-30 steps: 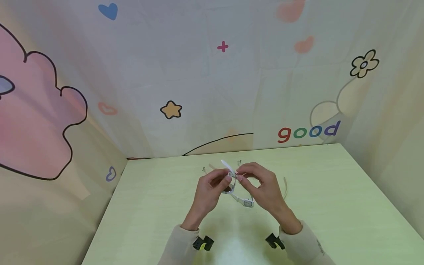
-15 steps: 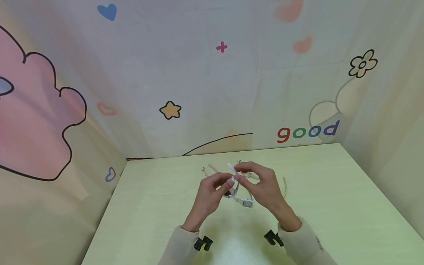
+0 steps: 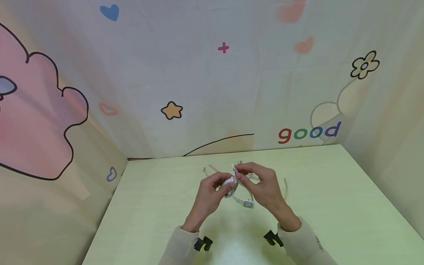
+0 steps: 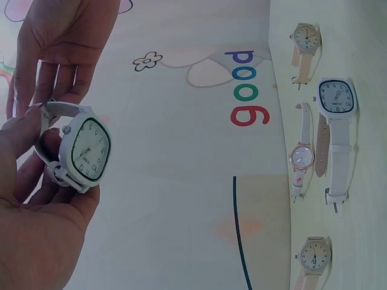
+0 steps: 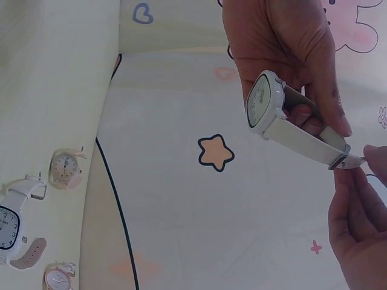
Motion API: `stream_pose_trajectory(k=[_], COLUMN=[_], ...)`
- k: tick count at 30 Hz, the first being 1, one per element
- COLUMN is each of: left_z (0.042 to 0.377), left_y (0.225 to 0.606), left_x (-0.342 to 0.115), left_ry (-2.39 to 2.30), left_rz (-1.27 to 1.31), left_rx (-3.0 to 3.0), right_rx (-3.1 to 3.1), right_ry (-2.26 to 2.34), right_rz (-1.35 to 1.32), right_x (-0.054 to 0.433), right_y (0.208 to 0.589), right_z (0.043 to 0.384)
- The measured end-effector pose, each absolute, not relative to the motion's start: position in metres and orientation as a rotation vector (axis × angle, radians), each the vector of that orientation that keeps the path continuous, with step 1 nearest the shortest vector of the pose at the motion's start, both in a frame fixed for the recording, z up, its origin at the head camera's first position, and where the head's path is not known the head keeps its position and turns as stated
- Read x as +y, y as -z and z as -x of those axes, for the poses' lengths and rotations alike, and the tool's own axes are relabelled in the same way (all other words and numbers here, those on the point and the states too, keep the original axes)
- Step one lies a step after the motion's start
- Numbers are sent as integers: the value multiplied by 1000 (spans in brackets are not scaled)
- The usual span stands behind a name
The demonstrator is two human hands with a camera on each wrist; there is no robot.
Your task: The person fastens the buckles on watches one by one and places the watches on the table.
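Observation:
A white wristwatch [image 4: 91,151] with a squarish white dial and dark rim is held up above the table, its white strap bent into a loop. My left hand [image 3: 210,195] grips it, fingers inside the loop and thumb on the strap, in the left wrist view. In the right wrist view, my right hand [image 5: 363,223] pinches the strap's tip beside the buckle [image 5: 338,158] between thumb and fingers. The two hands nearly meet in the head view, where they partly hide the watch [image 3: 228,181]. Whether the strap is through the buckle, I cannot tell.
Several other watches lie on the pale table [image 3: 142,213] beyond and below the hands. One is white and square-faced [image 4: 336,96]; one is small with a rose-gold rim [image 4: 301,156]; another has a round face [image 4: 314,255]. A printed curtain [image 3: 198,73] stands behind.
The pale strap piece that stuck up between the fingers has tilted and now shows less. A white band has come into view at the left fingers. Both hands have barely moved.

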State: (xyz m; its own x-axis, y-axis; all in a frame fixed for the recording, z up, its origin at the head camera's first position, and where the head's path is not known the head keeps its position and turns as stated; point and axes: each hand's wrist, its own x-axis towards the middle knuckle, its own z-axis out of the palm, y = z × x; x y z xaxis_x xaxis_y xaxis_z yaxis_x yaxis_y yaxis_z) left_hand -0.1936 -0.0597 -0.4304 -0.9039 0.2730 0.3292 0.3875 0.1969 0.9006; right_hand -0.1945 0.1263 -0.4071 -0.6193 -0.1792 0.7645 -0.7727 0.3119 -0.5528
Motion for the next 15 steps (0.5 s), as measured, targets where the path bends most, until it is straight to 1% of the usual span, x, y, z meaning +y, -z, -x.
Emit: stream_pose_trajectory(k=[15], left_z=[191], left_y=[425], left_x=[-57], left_ry=[1851], left_rz=[678], left_rx=[-2218], right_rx=[-1940], right_ry=[-1406], right_rz=[-840], right_x=[132], right_y=[399], right_z=[191])
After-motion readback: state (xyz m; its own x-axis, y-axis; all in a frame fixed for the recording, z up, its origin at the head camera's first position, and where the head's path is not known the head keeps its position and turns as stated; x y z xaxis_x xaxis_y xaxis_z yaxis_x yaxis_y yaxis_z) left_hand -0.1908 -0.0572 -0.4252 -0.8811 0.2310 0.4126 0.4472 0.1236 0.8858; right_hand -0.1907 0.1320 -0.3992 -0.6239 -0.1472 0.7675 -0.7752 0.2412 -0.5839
